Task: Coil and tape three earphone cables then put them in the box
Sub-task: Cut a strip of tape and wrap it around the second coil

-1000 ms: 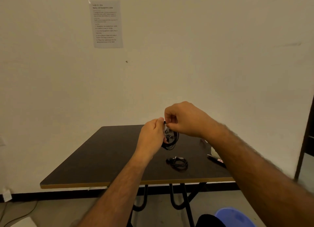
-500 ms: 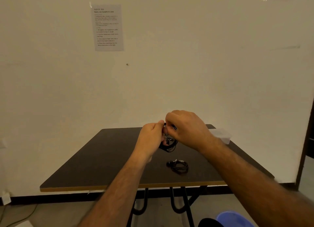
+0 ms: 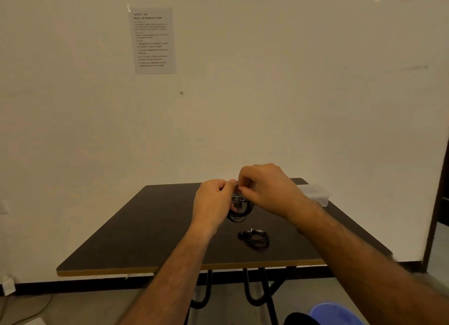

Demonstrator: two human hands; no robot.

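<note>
Clearly light and limp, the black coiled earphone cable [image 3: 239, 209] hangs above the dark square table [image 3: 145, 227], pinched at its top by left hand [image 3: 213, 200] and right hand [image 3: 267, 188]; gripped elsewhere, its springy loops would likely loosen.

coil top [image 3: 239, 209] hidden by fingers [image 3: 244, 187]; box [image 3: 315, 193] partly behind wrist

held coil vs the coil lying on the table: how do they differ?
The held coil hangs above the table, pinched at its top by the left hand and right hand; the table coil lies flat, untouched. The held coil's loops look looser, the table coil's tighter, nearer the front edge. Both are black earphone cables.
</note>
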